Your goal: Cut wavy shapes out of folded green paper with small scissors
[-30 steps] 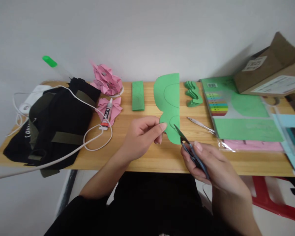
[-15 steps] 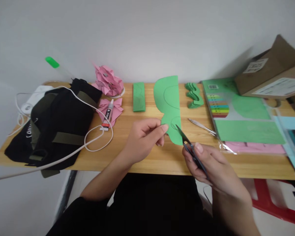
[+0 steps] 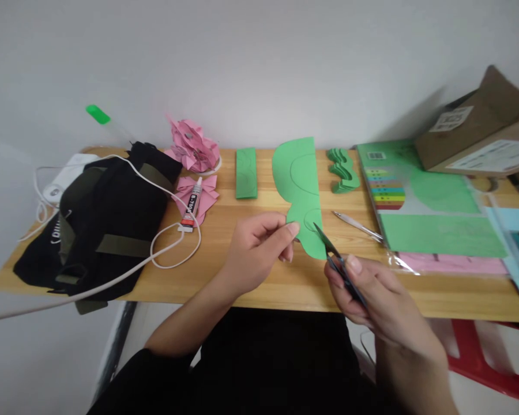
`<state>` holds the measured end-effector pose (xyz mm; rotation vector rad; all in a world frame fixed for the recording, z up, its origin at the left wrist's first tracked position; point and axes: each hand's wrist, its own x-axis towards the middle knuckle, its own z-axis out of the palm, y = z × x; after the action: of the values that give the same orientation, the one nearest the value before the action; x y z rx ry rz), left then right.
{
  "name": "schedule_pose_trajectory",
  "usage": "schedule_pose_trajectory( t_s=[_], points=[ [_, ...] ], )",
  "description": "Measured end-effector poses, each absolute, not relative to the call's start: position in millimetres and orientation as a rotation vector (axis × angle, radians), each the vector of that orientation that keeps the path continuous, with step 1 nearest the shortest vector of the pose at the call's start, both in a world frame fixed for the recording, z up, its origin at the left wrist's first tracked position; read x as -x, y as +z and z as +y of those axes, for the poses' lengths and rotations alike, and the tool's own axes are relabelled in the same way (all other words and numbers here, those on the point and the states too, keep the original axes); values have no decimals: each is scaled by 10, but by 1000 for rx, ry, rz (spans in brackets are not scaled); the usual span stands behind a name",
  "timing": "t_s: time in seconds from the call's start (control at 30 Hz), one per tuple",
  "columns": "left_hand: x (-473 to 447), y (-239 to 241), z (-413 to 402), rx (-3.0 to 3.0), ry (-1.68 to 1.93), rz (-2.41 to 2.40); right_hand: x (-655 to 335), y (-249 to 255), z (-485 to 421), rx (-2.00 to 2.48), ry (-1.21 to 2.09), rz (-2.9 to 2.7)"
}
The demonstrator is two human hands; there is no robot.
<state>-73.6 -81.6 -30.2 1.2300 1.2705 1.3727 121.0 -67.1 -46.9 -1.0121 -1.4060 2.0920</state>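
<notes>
Behind everything, a pale wall point(image 3: 259, 69); along its foot, a long wooden table point(image 3: 225, 265). At the left end, a black bag point(image 3: 121, 207) with olive straps, crossed by a looping white cable point(image 3: 112, 279). At the right end, a brown cardboard box point(image 3: 480, 135) with white labels, standing over the back of a pack of green paper point(image 3: 441, 235) in clear plastic. Near the middle, two hands: the left hand point(image 3: 262, 248) almost closed, in a pinch of thumb against fingers; the right hand point(image 3: 372, 294) curled round, thumb on top. In the left pinch, by the left edge of its lower lobe, a green paper shape point(image 3: 294, 173), straight down the right side, rounded on the left, marked with drawn curves. Behind the white cable's loop, a crumpled pink paper flower point(image 3: 194, 148). In the right hand's grasp, dark scissors point(image 3: 335, 256), blades over the shape's straight edge, tip by the smaller curve; whether cutting or merely in front, impossible to tell. Left of the shape, a folded green strip point(image 3: 246, 173); to its right, a stack of wavy green cutouts point(image 3: 344, 171). Smaller again, a slim pen point(image 3: 358, 226) beside the pack, and a glue tube point(image 3: 192, 206) atop pink folded paper point(image 3: 209, 196).
</notes>
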Motion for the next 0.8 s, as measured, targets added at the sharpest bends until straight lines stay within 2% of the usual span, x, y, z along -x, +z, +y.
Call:
schedule_pose_trajectory(
  t_s=[0.8],
  points=[
    [709, -338, -845, -1200, 1390, 1286, -1191, -478, -686, 982, 2095, -1365]
  ],
)
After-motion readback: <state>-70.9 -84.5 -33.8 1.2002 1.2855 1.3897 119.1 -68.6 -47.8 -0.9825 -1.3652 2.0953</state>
